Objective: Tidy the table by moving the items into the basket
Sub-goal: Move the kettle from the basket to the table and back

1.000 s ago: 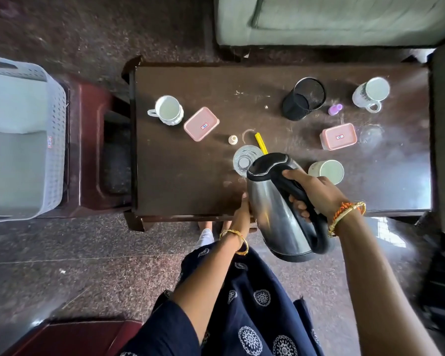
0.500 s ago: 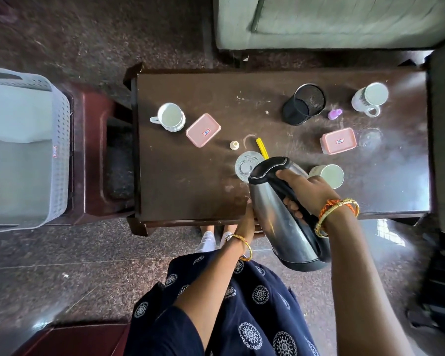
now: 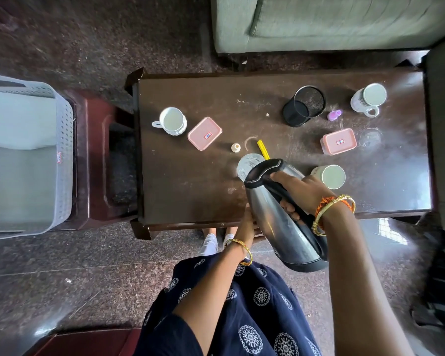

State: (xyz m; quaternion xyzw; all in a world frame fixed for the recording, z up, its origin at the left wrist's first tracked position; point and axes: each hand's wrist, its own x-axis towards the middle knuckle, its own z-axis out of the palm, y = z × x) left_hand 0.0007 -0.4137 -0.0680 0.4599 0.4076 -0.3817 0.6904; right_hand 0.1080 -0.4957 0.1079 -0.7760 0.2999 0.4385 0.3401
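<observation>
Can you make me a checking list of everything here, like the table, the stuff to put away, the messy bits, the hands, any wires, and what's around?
Surface: dark wooden table, scratched and smudged.
Job's things: steel kettle lifted at the table's near edge; three mugs; two pink lidded boxes; black mesh cup; clear glass partly hidden behind the kettle; yellow stick; grey basket on a red stool, left of the table.
Clutter: small cream cap, small purple item.
Grippers: right hand grips the kettle handle; left hand rests against the kettle's side.
Cables: nothing seen.
Surroundings: green sofa, speckled floor.
</observation>
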